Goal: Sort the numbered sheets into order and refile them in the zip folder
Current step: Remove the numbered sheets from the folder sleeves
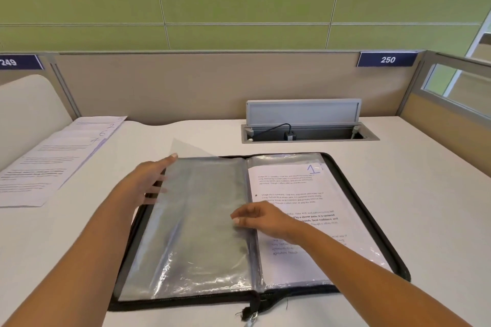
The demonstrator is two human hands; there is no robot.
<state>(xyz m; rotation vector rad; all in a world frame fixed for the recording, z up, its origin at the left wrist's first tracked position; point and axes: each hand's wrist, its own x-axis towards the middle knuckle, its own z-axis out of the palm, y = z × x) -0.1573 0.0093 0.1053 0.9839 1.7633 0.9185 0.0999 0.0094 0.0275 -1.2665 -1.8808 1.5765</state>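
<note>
Plastic sleeves lay open in the zip folder, with only sheet 1 filed.

The folder sat flat on the bench at lower centre, sheet 1 in the sleeve right of the spine. The left grip lay at the empty sleeves' left edge, fingers straight and apart, one sleeve corner raised just beyond them. The right grip pressed loosely bent fingertips beside the spine, clamped on nothing. The other sheets lay fanned at the left of the frame, well apart from the folder. The sleeves looked thin, limp and slippery, so were best parted at an open edge. The paper looked light and easily creased, best lifted by a corner.
</note>
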